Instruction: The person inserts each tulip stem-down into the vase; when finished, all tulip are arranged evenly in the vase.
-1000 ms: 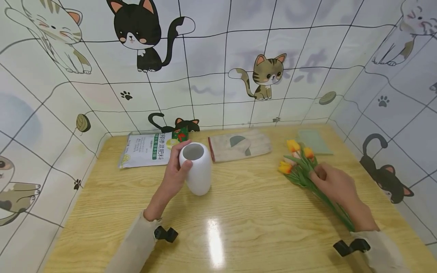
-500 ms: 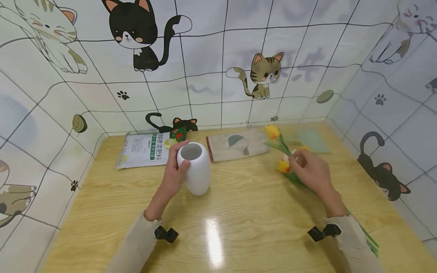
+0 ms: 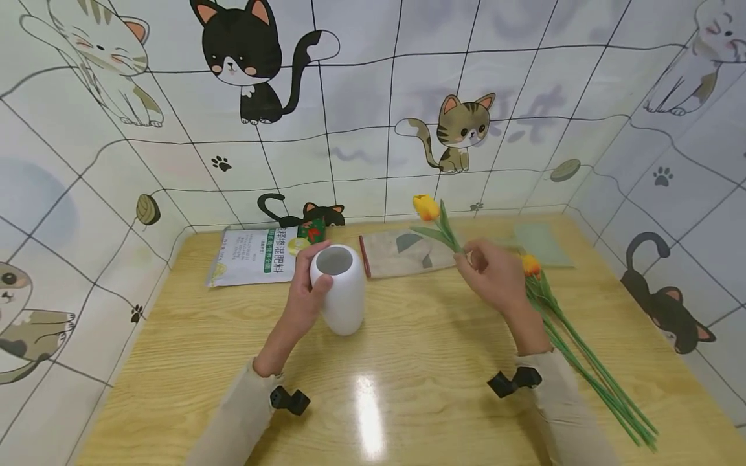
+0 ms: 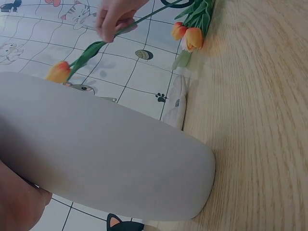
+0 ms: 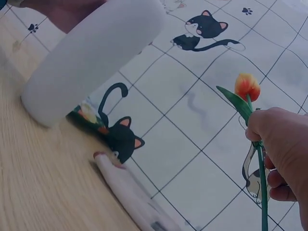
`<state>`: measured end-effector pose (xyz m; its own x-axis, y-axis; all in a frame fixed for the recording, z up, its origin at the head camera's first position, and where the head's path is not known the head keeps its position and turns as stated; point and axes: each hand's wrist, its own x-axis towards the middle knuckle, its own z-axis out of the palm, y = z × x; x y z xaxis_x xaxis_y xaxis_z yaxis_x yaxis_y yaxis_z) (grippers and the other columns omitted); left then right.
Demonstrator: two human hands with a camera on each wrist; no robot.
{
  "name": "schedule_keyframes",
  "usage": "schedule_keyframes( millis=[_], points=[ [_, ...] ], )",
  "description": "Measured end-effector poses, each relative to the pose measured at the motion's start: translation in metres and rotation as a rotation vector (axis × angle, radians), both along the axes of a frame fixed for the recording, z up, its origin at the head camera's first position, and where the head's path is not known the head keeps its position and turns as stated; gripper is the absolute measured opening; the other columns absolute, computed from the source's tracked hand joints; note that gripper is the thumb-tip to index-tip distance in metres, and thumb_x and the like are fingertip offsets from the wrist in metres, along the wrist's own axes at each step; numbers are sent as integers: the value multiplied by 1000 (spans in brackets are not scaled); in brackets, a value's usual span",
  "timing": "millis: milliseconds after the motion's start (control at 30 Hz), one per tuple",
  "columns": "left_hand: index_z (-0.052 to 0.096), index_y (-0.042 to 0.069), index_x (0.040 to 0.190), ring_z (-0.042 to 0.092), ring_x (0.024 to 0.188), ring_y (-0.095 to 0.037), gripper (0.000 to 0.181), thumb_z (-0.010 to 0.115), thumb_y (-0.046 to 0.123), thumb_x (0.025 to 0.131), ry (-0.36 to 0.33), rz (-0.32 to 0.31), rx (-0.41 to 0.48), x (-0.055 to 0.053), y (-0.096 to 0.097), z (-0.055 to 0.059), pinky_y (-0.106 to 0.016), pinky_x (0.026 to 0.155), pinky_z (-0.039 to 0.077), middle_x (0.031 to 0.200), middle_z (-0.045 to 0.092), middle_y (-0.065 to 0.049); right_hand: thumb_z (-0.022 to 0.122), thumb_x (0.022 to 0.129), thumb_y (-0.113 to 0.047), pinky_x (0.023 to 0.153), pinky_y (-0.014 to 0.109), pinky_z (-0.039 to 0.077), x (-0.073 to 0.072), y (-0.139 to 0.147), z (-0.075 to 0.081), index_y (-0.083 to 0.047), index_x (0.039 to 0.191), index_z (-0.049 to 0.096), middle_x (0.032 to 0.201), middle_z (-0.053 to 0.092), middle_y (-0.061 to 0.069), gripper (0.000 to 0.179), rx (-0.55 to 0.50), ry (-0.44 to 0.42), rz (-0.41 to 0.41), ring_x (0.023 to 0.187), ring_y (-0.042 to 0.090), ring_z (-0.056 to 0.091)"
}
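Note:
My left hand (image 3: 304, 291) grips a white vase (image 3: 344, 301) around its upper side, thumb near the rim; the vase stands upright on the table. To its right, my right hand (image 3: 495, 275) pinches the stem of a single yellow-orange tulip (image 3: 427, 208) just below its leaves. In the right wrist view the tulip's green stem (image 5: 263, 192) runs down past the fingers. Several other tulips (image 3: 530, 265) lie on the table beside the right forearm, their blooms partly hidden behind the hand. The left wrist view shows two of those blooms (image 4: 194, 38) close to the tabletop.
A white printed packet (image 3: 250, 255) lies behind the vase at the left. At the back lie a beige cloth pouch (image 3: 402, 252) with a red edge and a pale green sheet (image 3: 543, 244). Cat-print walls (image 3: 361, 149) border the wooden table (image 3: 431, 388).
My right hand has drawn one tulip out of the bunch and moved left and up with it, toward the vase. The other tulips stay on the table. My left hand keeps its hold.

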<state>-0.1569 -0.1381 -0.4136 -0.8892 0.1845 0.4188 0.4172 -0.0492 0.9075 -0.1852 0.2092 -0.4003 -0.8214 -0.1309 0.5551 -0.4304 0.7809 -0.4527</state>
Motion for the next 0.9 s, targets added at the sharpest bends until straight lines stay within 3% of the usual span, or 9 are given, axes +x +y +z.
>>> schedule_keyframes(
  millis=[400,533,767,900],
  points=[
    [31,10,148,54,115,-15,84,58,66,91,-1,4,-12,-5,3,-4,-27,95,46,134,48,-3,71,91,-21,58,29,39,-21,-49,20,-11,98,67,65,56,1,13,-185,56,70,59,13,48],
    [32,11,147,53,116,-15,81,58,64,92,-10,20,-34,-4,0,-5,-27,95,46,135,47,-2,70,91,-21,59,28,41,-25,-71,32,-9,99,66,67,57,2,15,-251,76,126,60,13,50],
    [36,15,143,52,118,-13,75,60,63,91,-12,2,-18,-2,-7,-4,-23,97,44,135,49,-1,69,93,-17,60,24,44,-18,-103,63,-5,101,64,68,60,4,15,-409,100,234,61,13,51],
    [34,12,143,53,117,-12,79,59,65,90,19,-11,-20,-4,-6,0,-24,96,45,133,50,2,69,92,-15,63,23,44,-11,-104,78,-2,100,65,68,61,7,15,-418,150,254,61,12,51]
  ],
)
